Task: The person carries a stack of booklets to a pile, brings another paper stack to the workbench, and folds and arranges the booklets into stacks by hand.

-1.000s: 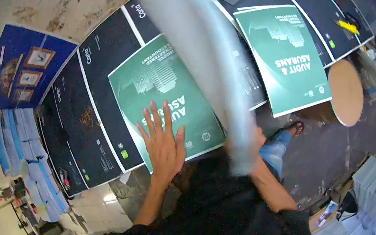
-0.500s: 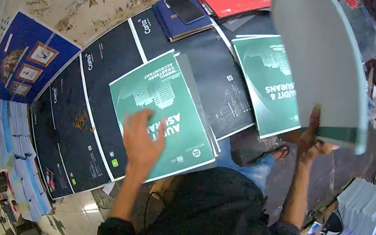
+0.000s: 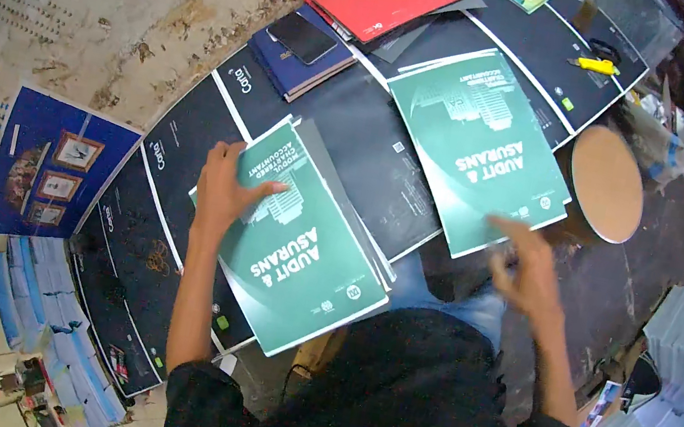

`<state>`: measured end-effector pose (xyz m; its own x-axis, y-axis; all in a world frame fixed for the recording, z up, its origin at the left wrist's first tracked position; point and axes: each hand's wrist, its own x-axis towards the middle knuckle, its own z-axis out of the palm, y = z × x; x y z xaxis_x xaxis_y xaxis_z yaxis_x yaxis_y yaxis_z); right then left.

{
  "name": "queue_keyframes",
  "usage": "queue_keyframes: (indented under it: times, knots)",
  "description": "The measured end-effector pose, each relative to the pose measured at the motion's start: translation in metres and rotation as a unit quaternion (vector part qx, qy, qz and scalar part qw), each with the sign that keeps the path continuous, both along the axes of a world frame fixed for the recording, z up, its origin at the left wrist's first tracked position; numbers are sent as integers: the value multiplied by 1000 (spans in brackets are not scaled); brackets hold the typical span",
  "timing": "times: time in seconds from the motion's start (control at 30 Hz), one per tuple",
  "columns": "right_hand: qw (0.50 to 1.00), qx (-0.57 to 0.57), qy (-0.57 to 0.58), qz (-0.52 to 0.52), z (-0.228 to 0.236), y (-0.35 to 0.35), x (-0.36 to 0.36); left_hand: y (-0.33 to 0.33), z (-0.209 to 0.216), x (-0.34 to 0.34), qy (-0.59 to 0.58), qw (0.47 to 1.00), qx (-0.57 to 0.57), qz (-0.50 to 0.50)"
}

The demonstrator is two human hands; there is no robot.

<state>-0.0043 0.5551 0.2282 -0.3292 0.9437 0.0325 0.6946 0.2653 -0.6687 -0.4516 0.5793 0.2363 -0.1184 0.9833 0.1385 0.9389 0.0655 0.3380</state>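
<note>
Right-hand grip is blurred over the rightmost green booklet, contact unclear.

The floor — dark, scuffed — surrounds a round stool.

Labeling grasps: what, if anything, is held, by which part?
Left hand seems to hold the left green booklet by its upper left edge, thumb on the cover. Right hand appears empty.

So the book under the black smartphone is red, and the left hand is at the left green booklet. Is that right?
Not quite: the book under the black smartphone is navy blue, as the head view shows. The left hand is at the left green booklet.
</note>
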Motion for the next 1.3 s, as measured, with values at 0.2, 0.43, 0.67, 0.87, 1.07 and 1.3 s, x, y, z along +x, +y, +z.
queue_keyframes:
  times: [0.2,0.43,0.67,0.87,1.07,1.3]
  knots:
    - [947,-261,187,17,-37,-64,-66,-22,-9,58,-52,996,20,-63]
    - [970,-189,153,11,-22,-76,-77,-20,-19,97,-58,994,38,-80]
    - [939,-110,307,-108,1,-6,-25,14,-42,38,-130,976,159,71]
    - [981,-38,143,-126,-10,105,64,1,-60,20,40,988,145,39]
    - [941,269,-79,-191,-1,66,14,-2,-62,22,-1,989,142,41]
    - [970,-182,158,25,-24,-42,-94,-18,-47,74,-28,993,111,-11]
